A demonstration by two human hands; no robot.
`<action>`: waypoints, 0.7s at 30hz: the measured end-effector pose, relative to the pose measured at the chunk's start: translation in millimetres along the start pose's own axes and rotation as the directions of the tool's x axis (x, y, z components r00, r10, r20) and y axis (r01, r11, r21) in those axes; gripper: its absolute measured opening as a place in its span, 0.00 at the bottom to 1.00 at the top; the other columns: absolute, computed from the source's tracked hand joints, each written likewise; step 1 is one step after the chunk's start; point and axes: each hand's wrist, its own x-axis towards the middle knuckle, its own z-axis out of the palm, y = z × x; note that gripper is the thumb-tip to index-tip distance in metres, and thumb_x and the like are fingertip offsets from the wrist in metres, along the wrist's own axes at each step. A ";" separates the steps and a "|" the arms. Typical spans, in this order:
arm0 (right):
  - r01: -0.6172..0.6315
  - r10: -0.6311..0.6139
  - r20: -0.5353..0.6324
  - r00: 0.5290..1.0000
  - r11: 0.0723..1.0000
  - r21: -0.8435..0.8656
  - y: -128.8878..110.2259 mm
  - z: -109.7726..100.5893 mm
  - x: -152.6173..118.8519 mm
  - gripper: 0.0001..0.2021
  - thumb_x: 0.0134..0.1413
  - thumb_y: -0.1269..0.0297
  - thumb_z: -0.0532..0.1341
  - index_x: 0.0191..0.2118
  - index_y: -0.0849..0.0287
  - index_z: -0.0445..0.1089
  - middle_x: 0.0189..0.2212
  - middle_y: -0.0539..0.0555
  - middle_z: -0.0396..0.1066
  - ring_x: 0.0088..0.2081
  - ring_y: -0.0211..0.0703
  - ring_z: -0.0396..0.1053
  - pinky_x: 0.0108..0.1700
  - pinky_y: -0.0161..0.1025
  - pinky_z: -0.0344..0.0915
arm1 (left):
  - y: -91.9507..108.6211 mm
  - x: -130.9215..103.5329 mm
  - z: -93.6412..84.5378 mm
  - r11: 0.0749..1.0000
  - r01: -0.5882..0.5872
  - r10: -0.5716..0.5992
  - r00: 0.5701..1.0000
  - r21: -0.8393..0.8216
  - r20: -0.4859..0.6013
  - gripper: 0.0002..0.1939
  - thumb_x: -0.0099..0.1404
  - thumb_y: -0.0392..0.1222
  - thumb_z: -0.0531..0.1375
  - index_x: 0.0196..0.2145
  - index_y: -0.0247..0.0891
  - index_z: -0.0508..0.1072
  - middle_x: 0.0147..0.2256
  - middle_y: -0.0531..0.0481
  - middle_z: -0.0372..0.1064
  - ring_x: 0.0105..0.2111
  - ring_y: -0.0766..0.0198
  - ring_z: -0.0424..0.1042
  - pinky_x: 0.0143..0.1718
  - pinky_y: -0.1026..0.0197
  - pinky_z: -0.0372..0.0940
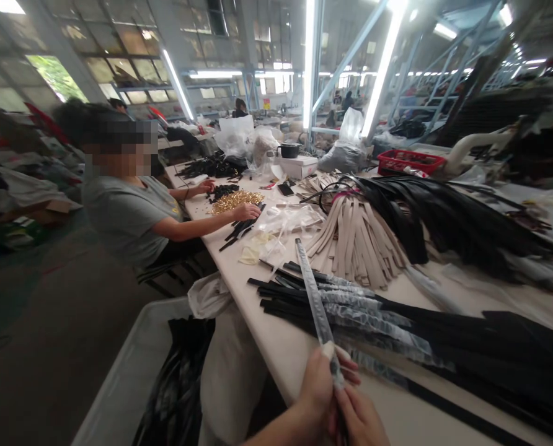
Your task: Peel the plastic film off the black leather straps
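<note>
My left hand [317,379] is closed around a dark strap [314,291] covered in clear plastic wrap, which points up and away over the table. Just below it, my right hand [358,414] grips the same strap near its lower part, the fingertips close to the left hand. Something pale covers a left fingertip. Beneath and beyond the strap lies a bundle of black straps [276,290], several of them with crinkled clear plastic sleeves [364,316] around them. The lower end of the held strap is hidden by my hands.
Beige strips [351,241] and long black strips [444,210] are heaped farther back. At the left, a co-worker [128,204] reaches over gold metal pieces [237,200]. A red basket [409,162] stands behind. A plastic bin [132,347] with black strips is below the table edge.
</note>
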 end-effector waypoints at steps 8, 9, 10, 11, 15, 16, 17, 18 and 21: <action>-0.050 0.047 0.066 0.997 0.998 0.042 14.0 4.2 2.1 0.39 0.51 0.25 0.45 0.33 0.61 0.70 0.14 0.52 0.68 0.15 0.38 0.63 0.20 0.32 0.56 | 51.0 18.6 -10.5 0.990 0.121 -0.118 0.991 -0.065 0.058 0.24 0.63 0.56 0.55 0.45 0.31 0.71 0.33 0.41 0.76 0.28 0.57 0.75 0.31 0.58 0.66; -0.048 0.046 0.054 0.997 0.998 0.044 17.5 6.4 2.3 0.39 0.51 0.25 0.45 0.33 0.61 0.69 0.13 0.52 0.68 0.15 0.38 0.63 0.20 0.31 0.55 | 63.3 25.1 -9.3 0.995 0.090 -0.088 0.995 -0.053 0.047 0.24 0.63 0.55 0.56 0.45 0.31 0.71 0.34 0.40 0.77 0.28 0.58 0.76 0.32 0.58 0.66; -0.043 0.041 0.037 0.998 0.998 0.047 19.9 8.3 2.9 0.38 0.51 0.25 0.45 0.33 0.61 0.69 0.13 0.52 0.68 0.15 0.37 0.64 0.20 0.31 0.55 | 70.7 29.4 -8.3 0.998 0.055 -0.054 0.998 -0.027 0.039 0.23 0.64 0.55 0.56 0.45 0.31 0.71 0.35 0.39 0.77 0.29 0.58 0.76 0.33 0.58 0.67; -0.041 0.039 0.023 0.999 0.998 0.053 21.0 9.5 3.9 0.38 0.52 0.25 0.46 0.32 0.61 0.68 0.13 0.52 0.68 0.15 0.37 0.63 0.20 0.30 0.55 | 72.2 30.9 -7.5 1.000 0.020 -0.020 0.999 0.012 0.035 0.22 0.63 0.54 0.57 0.44 0.31 0.72 0.35 0.39 0.77 0.29 0.58 0.76 0.33 0.58 0.67; -0.043 0.041 0.022 0.999 0.996 0.077 17.2 8.8 11.0 0.37 0.53 0.26 0.45 0.33 0.60 0.67 0.12 0.51 0.67 0.13 0.36 0.61 0.18 0.30 0.52 | 34.4 13.4 -11.9 0.992 -0.026 0.022 0.999 0.121 0.035 0.19 0.61 0.54 0.60 0.39 0.33 0.72 0.31 0.44 0.76 0.24 0.63 0.72 0.23 0.65 0.58; -0.029 0.028 0.015 0.999 0.998 0.063 16.2 7.9 12.6 0.36 0.54 0.27 0.45 0.33 0.60 0.67 0.12 0.51 0.67 0.13 0.37 0.62 0.18 0.30 0.53 | 23.3 7.7 -14.6 0.992 -0.023 0.018 0.999 0.124 0.041 0.19 0.60 0.54 0.60 0.36 0.33 0.72 0.30 0.44 0.75 0.22 0.65 0.70 0.20 0.67 0.54; -0.011 0.011 0.006 1.000 0.999 0.043 15.9 7.1 14.0 0.36 0.54 0.27 0.46 0.32 0.60 0.67 0.13 0.51 0.67 0.14 0.37 0.63 0.19 0.30 0.54 | 15.5 3.6 -17.4 0.993 -0.009 0.003 0.999 0.119 0.053 0.19 0.60 0.54 0.60 0.34 0.32 0.72 0.28 0.44 0.74 0.20 0.66 0.68 0.19 0.67 0.51; 0.004 -0.004 -0.002 1.000 1.000 0.022 16.6 6.6 14.9 0.36 0.54 0.27 0.46 0.31 0.60 0.68 0.13 0.52 0.68 0.15 0.38 0.64 0.20 0.31 0.55 | 12.2 1.6 -20.0 0.995 0.010 -0.017 0.998 0.103 0.062 0.20 0.60 0.55 0.59 0.32 0.32 0.72 0.28 0.44 0.74 0.20 0.67 0.67 0.18 0.67 0.50; 0.009 -0.009 -0.007 1.000 0.999 -0.046 24.2 5.6 15.0 0.37 0.54 0.27 0.46 0.30 0.60 0.71 0.16 0.53 0.70 0.19 0.40 0.67 0.23 0.32 0.58 | 29.2 8.2 -24.5 0.995 0.101 -0.101 0.993 -0.006 0.053 0.23 0.62 0.57 0.56 0.37 0.31 0.72 0.30 0.41 0.75 0.22 0.62 0.71 0.22 0.64 0.58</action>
